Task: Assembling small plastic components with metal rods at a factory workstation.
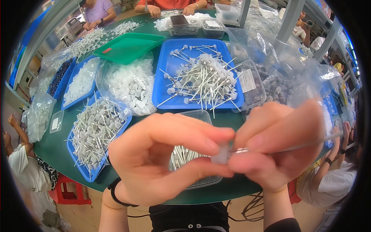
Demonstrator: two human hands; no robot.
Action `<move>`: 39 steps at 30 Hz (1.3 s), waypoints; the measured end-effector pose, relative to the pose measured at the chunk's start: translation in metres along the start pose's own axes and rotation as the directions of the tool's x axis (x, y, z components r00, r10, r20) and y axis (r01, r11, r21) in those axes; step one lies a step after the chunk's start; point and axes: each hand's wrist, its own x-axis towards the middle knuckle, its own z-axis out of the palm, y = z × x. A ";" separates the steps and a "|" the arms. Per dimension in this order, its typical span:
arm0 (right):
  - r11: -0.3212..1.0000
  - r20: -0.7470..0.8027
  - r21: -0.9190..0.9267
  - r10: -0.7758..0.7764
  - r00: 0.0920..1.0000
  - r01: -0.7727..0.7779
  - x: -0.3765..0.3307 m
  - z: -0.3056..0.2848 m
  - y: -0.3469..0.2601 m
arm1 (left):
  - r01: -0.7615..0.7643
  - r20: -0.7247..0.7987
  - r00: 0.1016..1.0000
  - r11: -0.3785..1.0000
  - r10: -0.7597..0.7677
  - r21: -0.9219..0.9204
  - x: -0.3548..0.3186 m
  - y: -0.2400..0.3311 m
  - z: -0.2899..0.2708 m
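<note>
My left hand (154,154) pinches a small translucent white plastic cap (220,156) between thumb and fingers. Facing it, my right hand (284,143) grips a thin metal rod (331,137) with a silvery collar at the end by the cap. Cap and collar meet between my fingertips; how deep one sits in the other is hidden. Below my hands is a clear plastic box (203,182) of loose metal rods (182,156), partly covered by them. Just beyond lies a blue tray (162,79) heaped with capped rods (208,79).
Left on the green table (185,199) are a blue tray of capped rods (96,129), a bag of white caps (133,87) and a green tray (127,46). Bags of grey pieces (272,83) lie right. Other people's hands (170,11) work across the table.
</note>
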 end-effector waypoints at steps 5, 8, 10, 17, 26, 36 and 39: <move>0.992 -0.050 0.121 -0.024 0.998 0.030 -0.001 0.005 0.004 | -0.041 -0.020 0.999 0.999 0.041 -0.001 -0.001 0.000 -0.001; 0.925 -0.141 0.380 0.031 0.990 0.026 -0.004 0.010 0.014 | -0.056 0.017 0.998 0.998 0.056 -0.011 0.000 -0.002 -0.003; 0.871 -0.185 0.491 0.104 0.977 0.000 -0.003 0.016 0.012 | -0.037 -0.001 0.999 0.999 0.037 -0.021 -0.002 0.003 -0.002; 0.957 -0.091 0.278 0.110 0.990 -0.080 0.000 0.008 0.003 | -0.199 0.039 0.980 0.967 0.195 0.157 -0.005 0.001 -0.006; 0.915 -0.023 0.390 0.122 0.992 -0.103 -0.006 0.016 0.013 | -0.260 0.001 0.963 0.922 0.271 0.288 -0.010 0.000 -0.005; 0.933 -0.114 0.357 0.091 0.989 -0.044 -0.011 0.032 0.020 | -0.351 0.041 0.928 0.834 0.370 0.425 -0.006 -0.003 -0.009; 0.928 -0.113 0.370 0.085 0.990 -0.037 -0.009 0.028 0.022 | -0.351 0.073 0.933 0.846 0.352 0.402 -0.003 0.000 -0.011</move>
